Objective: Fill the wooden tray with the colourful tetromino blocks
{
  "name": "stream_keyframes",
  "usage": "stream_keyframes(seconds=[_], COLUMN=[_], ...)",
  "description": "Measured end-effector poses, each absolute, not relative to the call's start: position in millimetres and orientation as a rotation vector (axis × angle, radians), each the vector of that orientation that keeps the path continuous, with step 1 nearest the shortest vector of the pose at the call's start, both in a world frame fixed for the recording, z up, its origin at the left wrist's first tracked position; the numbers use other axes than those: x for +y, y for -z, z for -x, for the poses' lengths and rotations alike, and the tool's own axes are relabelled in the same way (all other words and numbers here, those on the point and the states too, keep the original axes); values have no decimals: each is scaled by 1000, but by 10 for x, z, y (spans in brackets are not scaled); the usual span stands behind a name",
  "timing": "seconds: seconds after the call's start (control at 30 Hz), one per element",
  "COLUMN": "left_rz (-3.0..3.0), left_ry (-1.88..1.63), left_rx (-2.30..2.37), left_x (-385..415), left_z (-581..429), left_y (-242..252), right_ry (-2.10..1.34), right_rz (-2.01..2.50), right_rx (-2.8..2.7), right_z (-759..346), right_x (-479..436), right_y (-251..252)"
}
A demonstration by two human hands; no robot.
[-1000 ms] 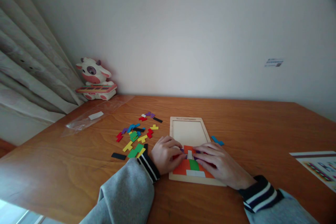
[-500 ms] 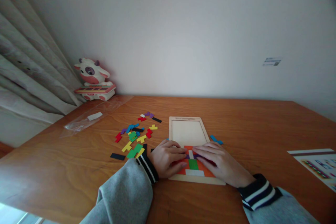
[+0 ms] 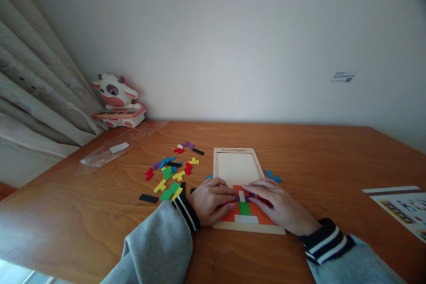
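one table (image 3: 333,159) bears one wooden tray (image 3: 238,166). on it lie two hands: left hand (image 3: 212,201) at eight o'clock, right hand (image 3: 275,204) at four, fingers bent over orange pieces (image 3: 229,217); whether gripping, i cannot tell. three loose red pieces (image 3: 188,168) lie toward ten, one blue piece (image 3: 273,176) at two.

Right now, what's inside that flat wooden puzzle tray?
Flat orange, green, white and purple pieces lie in the wooden tray's near part; the far part shows pale board. The left fingers and right fingers hide whatever lies beneath them.
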State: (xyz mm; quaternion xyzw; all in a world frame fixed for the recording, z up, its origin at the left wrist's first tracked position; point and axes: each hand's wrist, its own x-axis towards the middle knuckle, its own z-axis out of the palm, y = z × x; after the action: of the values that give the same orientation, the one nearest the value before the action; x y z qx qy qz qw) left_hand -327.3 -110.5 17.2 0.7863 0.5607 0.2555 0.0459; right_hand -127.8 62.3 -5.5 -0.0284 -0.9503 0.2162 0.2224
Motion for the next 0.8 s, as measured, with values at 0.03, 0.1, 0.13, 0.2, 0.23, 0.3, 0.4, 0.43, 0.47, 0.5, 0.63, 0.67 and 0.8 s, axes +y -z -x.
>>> stream_keyframes(seconds=[0.03,0.1,0.13,0.2,0.23,0.3,0.4,0.43,0.47,0.5,0.63,0.67,0.8], left_rz=[-2402,-2397,-2390,-2371,-2364,-2360,-2362,-2364,-2367,-2371,-2397,-2400,-2382], left_ry=[-789,-822,-845,-888,-899,-900,-876,-869,-861,-853,-838,-835,-838], left_rx=[1702,1705,1725,1787,1816,1841,1836,1826,1813,1798,1740,1733,1719], left_x=[-1105,-1105,-1105,-1106,-1107,-1112,-1119,-1121,-1122,-1123,-1121,-1121,-1128], left_z=[3272,3273,3276,3284,3290,3301,3306,3304,3301,3298,3288,3288,3288], left_y=[-174,-180,-183,-189,-190,-193,-200,-203,-205,-206,-187,-181,-171], right_ry=[-593,-587,-588,-598,-603,-609,-618,-622,-626,-629,-643,-645,-651], right_rz=[75,82,90,103,106,110,110,109,108,108,102,97,93], right_rx=[-2621,-2604,-2591,-2570,-2565,-2571,-2578,-2579,-2580,-2582,-2592,-2590,-2594], right_z=[1279,1278,1276,1271,1269,1267,1269,1271,1272,1273,1270,1269,1269], right_x=[621,620,622,632,638,649,646,640,632,625,618,621,629], right_y=[51,40,35,23,17,10,8,10,12,14,27,30,27])
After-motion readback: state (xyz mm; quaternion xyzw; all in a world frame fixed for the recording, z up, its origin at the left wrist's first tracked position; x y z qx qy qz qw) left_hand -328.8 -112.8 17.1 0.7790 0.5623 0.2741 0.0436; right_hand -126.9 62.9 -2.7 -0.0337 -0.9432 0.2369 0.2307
